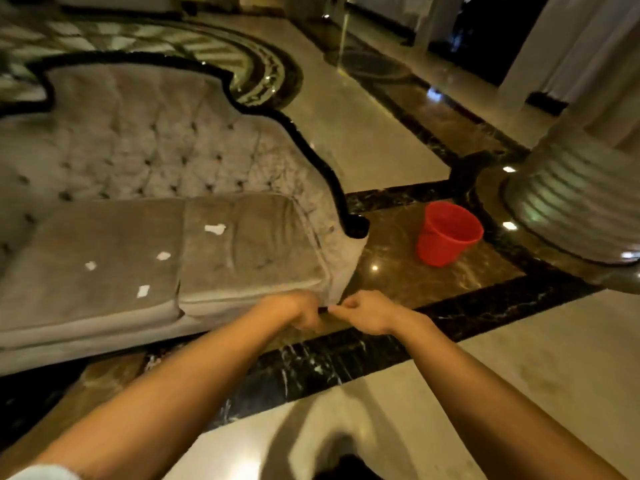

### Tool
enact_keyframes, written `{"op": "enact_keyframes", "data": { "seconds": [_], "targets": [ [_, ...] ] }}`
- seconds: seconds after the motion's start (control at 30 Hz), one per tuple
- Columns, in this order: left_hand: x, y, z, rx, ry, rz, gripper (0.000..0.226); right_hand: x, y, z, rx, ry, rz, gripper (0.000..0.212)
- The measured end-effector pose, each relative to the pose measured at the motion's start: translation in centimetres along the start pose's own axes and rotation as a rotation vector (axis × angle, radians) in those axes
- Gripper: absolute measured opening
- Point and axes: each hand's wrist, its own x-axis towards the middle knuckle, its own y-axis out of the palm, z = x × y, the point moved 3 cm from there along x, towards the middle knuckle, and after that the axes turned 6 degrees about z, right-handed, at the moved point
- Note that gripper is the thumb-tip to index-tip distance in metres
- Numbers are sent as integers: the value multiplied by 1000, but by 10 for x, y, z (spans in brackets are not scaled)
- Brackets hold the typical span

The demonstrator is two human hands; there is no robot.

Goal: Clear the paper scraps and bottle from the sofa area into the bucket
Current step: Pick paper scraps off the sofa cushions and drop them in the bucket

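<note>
Paper scraps [214, 229] lying on sofa [138, 150]
Left hand [299, 311], nearer than right hand [362, 313], is facing scraps toward upper left; both are curling, grip unclear.

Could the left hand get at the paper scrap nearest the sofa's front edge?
Probably yes. The scrap lies bare on the cushion, nothing on or around it, and the left hand is by the seat's front corner, with only open cushion between them.
</note>
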Motion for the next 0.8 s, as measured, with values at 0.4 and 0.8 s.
{"op": "enact_keyframes", "data": {
  "seconds": [0.4,0.8],
  "targets": [
    [42,-35,223,-395,-483,-50,44,248,-25,127,-65,-303,255,30],
    [67,-49,390,-721,-725,-207,39,416,0,290,-274,-387,445,31]
  ]
}}
